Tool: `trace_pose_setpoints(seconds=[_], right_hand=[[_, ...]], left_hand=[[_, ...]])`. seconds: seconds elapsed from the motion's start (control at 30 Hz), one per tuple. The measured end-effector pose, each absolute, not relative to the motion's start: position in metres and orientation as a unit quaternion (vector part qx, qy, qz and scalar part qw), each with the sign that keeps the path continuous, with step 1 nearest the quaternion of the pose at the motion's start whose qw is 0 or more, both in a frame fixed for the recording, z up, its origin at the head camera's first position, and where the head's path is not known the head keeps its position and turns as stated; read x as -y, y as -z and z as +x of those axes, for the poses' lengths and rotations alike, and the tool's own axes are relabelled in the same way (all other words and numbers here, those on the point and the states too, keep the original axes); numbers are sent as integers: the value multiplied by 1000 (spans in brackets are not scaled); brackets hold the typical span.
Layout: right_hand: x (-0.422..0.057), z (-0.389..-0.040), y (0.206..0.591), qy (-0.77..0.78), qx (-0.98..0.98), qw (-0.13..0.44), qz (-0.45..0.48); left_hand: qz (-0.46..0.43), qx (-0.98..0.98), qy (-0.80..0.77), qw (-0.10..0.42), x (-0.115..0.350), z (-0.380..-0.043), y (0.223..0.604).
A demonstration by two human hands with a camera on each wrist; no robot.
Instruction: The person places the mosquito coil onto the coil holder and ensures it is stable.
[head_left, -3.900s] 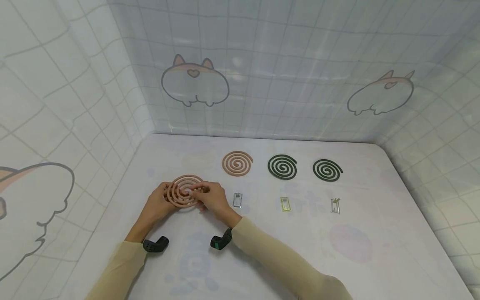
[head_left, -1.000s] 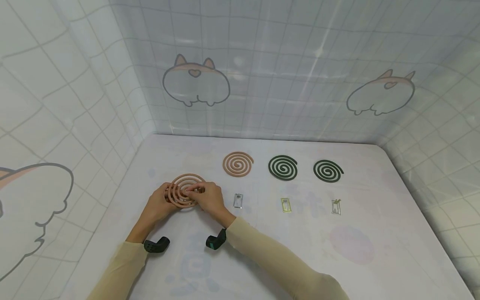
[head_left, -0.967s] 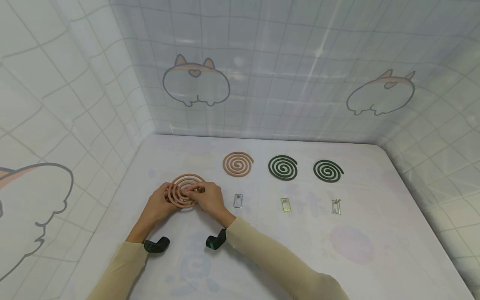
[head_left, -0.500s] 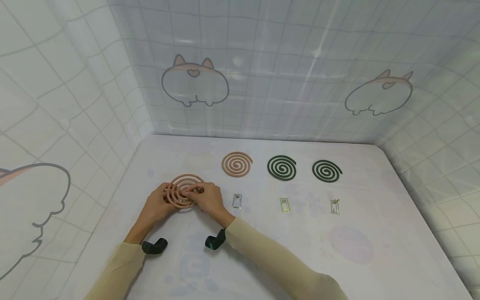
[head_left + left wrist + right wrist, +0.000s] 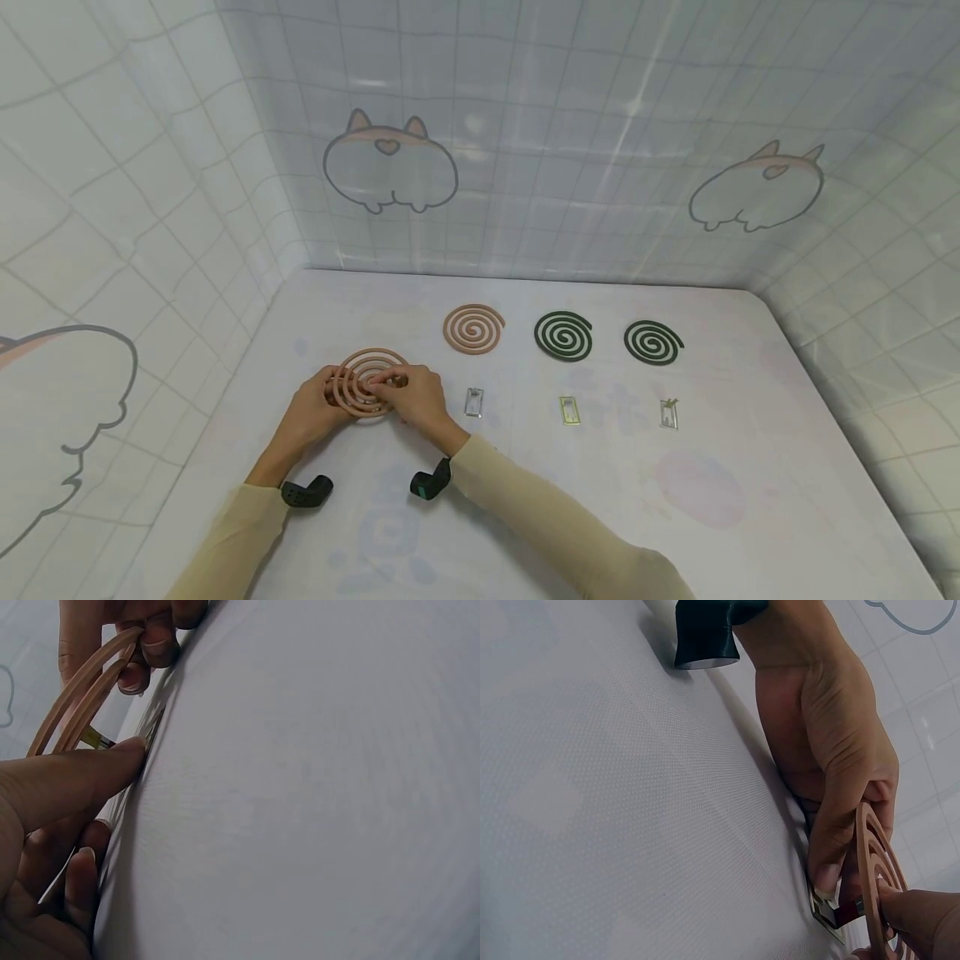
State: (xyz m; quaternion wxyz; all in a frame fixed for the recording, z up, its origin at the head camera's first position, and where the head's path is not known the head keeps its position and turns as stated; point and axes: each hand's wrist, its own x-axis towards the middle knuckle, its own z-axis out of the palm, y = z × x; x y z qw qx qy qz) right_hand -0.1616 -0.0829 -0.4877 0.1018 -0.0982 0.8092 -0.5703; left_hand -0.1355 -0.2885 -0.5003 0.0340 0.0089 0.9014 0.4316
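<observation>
A brown mosquito coil [image 5: 349, 397] is held tilted above the left part of the table. My left hand [image 5: 309, 408] is beneath it at the left; its thumb [image 5: 97, 774] and fingers grip a small metal coil stand [image 5: 825, 912] low against the table. An upright tab of that stand [image 5: 93, 738] rises toward the coil's centre. My right hand [image 5: 422, 402] reaches over from the right and pinches the coil near its centre with thumb and index finger. The coil and the fingers hide most of the stand in the head view.
Another brown coil [image 5: 474, 329] and two dark green coils [image 5: 563, 337] [image 5: 653, 342] lie along the back of the white table [image 5: 525, 500]. Before them, three small metal stands [image 5: 474, 402] [image 5: 570, 410] [image 5: 669, 414] lie in a row. Patterned walls enclose the table's back and sides.
Since the oldest frame, my right hand and forearm have shifted slightly left over the coil. Over the last second both hands and the coil have hardly moved.
</observation>
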Motion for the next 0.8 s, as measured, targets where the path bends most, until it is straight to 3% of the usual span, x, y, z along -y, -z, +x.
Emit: trace_pose_setpoints(seconds=[0.8], right_hand=[[83,-162,488,574,-806,100,-103]], left_hand=[[7,-897,-441,36,288,-137,499]])
